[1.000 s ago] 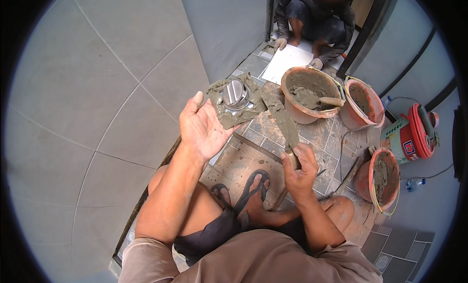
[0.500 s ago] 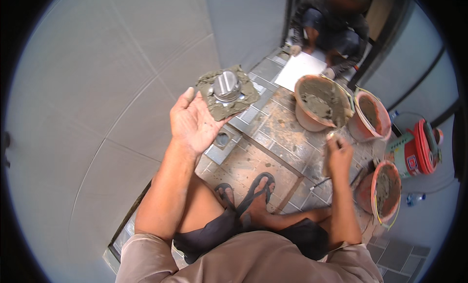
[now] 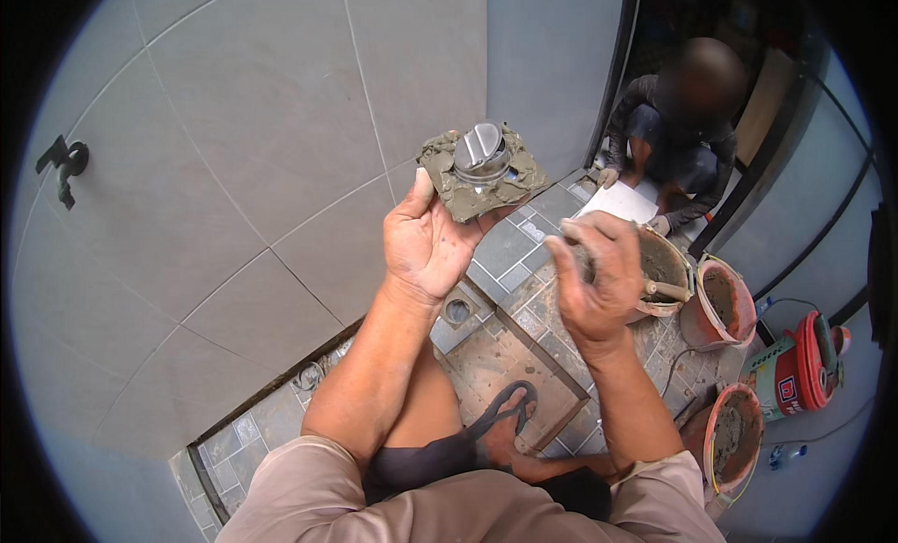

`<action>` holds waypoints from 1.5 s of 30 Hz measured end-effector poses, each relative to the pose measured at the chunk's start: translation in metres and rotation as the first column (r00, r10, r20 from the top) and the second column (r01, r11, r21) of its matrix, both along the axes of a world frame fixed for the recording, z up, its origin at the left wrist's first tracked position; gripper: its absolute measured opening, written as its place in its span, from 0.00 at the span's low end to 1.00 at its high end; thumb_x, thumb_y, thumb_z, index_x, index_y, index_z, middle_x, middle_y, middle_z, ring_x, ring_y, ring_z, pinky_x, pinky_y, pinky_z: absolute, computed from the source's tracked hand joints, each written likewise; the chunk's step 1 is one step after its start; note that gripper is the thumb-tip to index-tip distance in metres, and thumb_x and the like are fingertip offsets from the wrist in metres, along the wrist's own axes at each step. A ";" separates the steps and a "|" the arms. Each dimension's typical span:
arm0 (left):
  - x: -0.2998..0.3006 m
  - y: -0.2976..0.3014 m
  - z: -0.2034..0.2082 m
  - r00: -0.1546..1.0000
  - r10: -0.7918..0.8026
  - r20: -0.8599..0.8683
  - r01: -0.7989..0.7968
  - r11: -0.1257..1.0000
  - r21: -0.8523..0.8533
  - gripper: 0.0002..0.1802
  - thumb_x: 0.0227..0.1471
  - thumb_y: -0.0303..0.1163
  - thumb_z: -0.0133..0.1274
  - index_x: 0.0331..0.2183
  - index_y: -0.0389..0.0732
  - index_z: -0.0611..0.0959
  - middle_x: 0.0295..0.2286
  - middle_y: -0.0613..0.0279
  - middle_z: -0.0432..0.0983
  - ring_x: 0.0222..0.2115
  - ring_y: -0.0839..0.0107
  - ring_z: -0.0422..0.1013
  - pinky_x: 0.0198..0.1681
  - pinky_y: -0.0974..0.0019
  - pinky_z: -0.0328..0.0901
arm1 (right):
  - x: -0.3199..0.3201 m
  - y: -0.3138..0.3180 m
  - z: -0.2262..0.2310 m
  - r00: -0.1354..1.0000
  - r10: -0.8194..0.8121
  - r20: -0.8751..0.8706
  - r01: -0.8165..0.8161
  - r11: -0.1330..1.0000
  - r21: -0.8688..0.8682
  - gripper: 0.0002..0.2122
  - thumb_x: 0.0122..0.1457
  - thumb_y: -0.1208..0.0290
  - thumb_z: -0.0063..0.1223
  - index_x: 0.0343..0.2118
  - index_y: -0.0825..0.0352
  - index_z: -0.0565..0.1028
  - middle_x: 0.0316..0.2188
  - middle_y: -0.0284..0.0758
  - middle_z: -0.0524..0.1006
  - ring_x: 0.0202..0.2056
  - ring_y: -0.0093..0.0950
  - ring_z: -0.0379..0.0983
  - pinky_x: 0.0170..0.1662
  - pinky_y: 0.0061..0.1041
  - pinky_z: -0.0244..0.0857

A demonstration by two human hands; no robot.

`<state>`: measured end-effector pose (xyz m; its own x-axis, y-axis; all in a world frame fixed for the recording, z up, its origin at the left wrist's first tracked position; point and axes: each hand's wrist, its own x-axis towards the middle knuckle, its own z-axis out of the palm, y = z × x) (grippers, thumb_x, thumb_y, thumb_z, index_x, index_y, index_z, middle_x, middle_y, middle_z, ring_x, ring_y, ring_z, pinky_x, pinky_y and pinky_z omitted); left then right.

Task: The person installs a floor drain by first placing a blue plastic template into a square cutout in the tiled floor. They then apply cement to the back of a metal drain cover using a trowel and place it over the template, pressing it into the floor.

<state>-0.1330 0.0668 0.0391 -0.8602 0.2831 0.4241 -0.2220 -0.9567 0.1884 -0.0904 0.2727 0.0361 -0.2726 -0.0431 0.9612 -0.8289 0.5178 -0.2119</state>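
Note:
My left hand (image 3: 430,239) is raised in front of the wall, palm up, holding a floor drain (image 3: 484,155) by its edges. Grey mortar (image 3: 449,199) coats its square plate, and the shiny round metal part sticks up from the middle. To the right of it my right hand (image 3: 601,272) is lifted with curled fingers around a small grey lump of mortar (image 3: 578,260), partly hidden and slightly blurred. Below the left hand, a round drain hole (image 3: 456,311) opens in the tiled floor. Behind the right hand, a mortar bucket (image 3: 662,262) has a trowel handle (image 3: 664,289) at its rim.
Two more mortar buckets (image 3: 718,302) (image 3: 734,435) and a red-lidded pail (image 3: 795,370) stand at the right. A co-worker (image 3: 678,136) squats beyond with a white tile (image 3: 622,203). A tap (image 3: 67,164) juts from the left wall. A plastic bottle (image 3: 788,456) lies at the right.
My right hand has risen from beside the buckets toward the floor drain, with mortar in its fingers. The view has shifted, and the left hand still holds the drain.

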 end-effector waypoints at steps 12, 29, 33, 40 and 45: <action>-0.005 -0.021 -0.041 0.992 0.110 0.053 -0.095 0.969 -0.229 0.36 0.67 0.48 0.57 0.67 0.40 0.67 0.64 0.50 0.68 0.67 0.50 0.62 0.71 0.39 0.57 | -0.028 -0.059 -0.038 0.998 -0.019 -0.055 0.015 0.997 -0.069 0.15 0.50 0.87 0.71 0.40 0.71 0.81 0.40 0.41 0.80 0.39 0.38 0.80 0.41 0.33 0.76; -0.064 -0.086 -0.311 0.868 0.328 0.372 0.022 0.724 -0.690 0.16 0.61 0.12 0.51 0.49 0.33 0.81 0.49 0.52 0.82 0.49 0.64 0.80 0.57 0.63 0.75 | -0.059 -0.078 -0.277 0.866 -0.053 0.498 0.097 0.993 -0.063 0.10 0.54 0.86 0.67 0.40 0.72 0.82 0.40 0.44 0.81 0.41 0.41 0.81 0.45 0.33 0.76; -0.057 -0.105 -0.382 0.768 0.433 0.471 0.130 0.616 -0.777 0.19 0.58 0.08 0.49 0.48 0.31 0.82 0.47 0.51 0.83 0.48 0.63 0.81 0.56 0.62 0.76 | -0.059 -0.094 -0.351 0.747 -0.015 0.665 0.075 0.995 -0.061 0.11 0.55 0.88 0.65 0.41 0.71 0.82 0.42 0.43 0.81 0.43 0.38 0.80 0.47 0.30 0.75; -0.080 -0.124 -0.443 0.778 0.537 0.327 0.129 0.373 -0.919 0.15 0.57 0.13 0.59 0.48 0.29 0.84 0.46 0.48 0.85 0.45 0.67 0.81 0.55 0.65 0.75 | -0.070 -0.118 -0.441 0.552 0.082 0.830 0.098 0.982 -0.162 0.09 0.58 0.90 0.58 0.39 0.72 0.81 0.42 0.42 0.80 0.41 0.34 0.79 0.47 0.29 0.75; -0.113 -0.128 -0.449 0.839 0.516 0.171 0.122 0.127 -0.984 0.15 0.56 0.19 0.66 0.46 0.28 0.87 0.40 0.51 0.87 0.41 0.70 0.81 0.50 0.68 0.73 | -0.082 -0.134 -0.469 0.409 0.225 0.885 0.165 0.935 -0.314 0.06 0.60 0.90 0.57 0.38 0.75 0.80 0.42 0.38 0.79 0.40 0.27 0.78 0.47 0.26 0.76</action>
<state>-0.2464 -0.0610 -0.4094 -0.9121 -0.0491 -0.4070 -0.4028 -0.0770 0.9120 -0.1719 0.1387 -0.4324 -0.9813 0.1619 0.1039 -0.0630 0.2398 -0.9688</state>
